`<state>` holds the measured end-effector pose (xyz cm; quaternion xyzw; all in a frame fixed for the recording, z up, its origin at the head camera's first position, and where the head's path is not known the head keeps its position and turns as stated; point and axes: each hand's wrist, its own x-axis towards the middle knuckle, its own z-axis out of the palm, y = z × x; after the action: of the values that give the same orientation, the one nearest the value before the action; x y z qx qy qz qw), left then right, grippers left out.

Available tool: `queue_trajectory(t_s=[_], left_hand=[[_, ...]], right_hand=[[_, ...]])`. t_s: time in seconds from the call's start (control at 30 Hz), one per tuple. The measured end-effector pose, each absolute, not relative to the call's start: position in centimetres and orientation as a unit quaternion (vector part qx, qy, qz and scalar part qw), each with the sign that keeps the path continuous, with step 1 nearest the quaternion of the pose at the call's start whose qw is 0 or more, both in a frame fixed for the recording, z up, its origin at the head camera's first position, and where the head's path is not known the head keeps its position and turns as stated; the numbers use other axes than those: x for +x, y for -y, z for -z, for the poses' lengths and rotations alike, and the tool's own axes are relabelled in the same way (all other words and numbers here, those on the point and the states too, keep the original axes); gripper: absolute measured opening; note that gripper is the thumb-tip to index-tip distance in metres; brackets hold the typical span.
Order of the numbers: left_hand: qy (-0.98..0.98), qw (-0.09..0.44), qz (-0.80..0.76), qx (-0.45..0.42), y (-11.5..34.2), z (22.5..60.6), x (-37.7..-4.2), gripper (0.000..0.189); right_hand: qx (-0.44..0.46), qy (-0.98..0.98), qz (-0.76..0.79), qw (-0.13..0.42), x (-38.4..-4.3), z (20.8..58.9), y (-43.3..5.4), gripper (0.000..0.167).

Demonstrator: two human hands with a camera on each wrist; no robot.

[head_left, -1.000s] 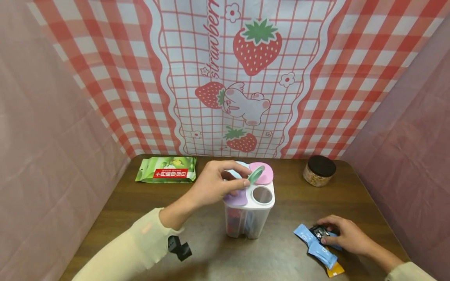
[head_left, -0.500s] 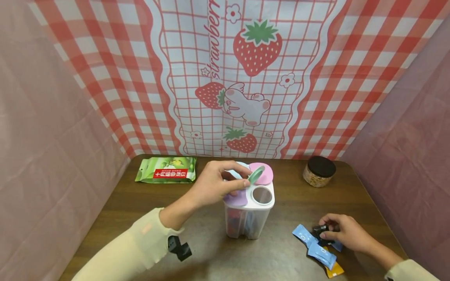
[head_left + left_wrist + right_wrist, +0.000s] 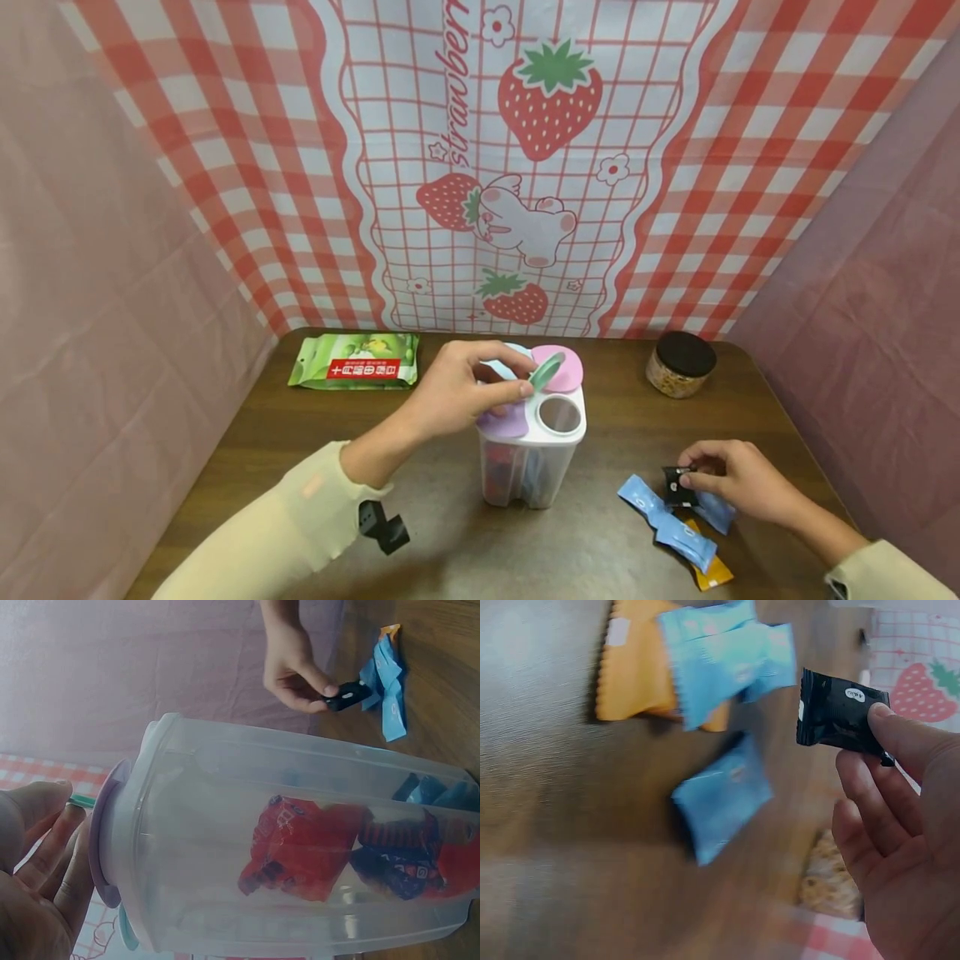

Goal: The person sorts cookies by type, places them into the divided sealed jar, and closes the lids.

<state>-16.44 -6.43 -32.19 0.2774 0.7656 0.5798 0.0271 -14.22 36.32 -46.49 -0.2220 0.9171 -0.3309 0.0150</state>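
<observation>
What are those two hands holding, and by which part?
The right hand pinches the black packet by one end; the left hand holds the raised green lid by its edge.

A small cloth-walled booth (image 3: 247,167) is formed around a dark wood-grain bench (image 3: 630,442), which is closed in at the back by a strawberry-and-check cloth (image 3: 547,117) and at both sides by plain pinkish sheets (image 3: 870,283); whether it is housed in a home or workplace cannot be told.
</observation>
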Motion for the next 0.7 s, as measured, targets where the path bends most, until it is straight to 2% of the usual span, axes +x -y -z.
queue_trajectory(t_s=[0.13,0.4,0.7], left_hand=[[-0.766,0.029,-0.580,0.276,6.4,32.1,-16.4,0.018],[-0.765,0.031,-0.581,0.277,6.3,32.2,-16.5,0.018],[-0.766,0.031,-0.581,0.272,6.3,32.2,-16.5,0.019]], right_hand=[[-0.223,-0.914,0.339,0.003,-14.4,44.7,-35.5,0.015],[-0.259,-0.901,0.341,-0.064,-14.9,39.6,-33.5,0.020],[-0.309,-0.866,0.367,-0.139,-15.2,33.7,-30.2,0.036]])
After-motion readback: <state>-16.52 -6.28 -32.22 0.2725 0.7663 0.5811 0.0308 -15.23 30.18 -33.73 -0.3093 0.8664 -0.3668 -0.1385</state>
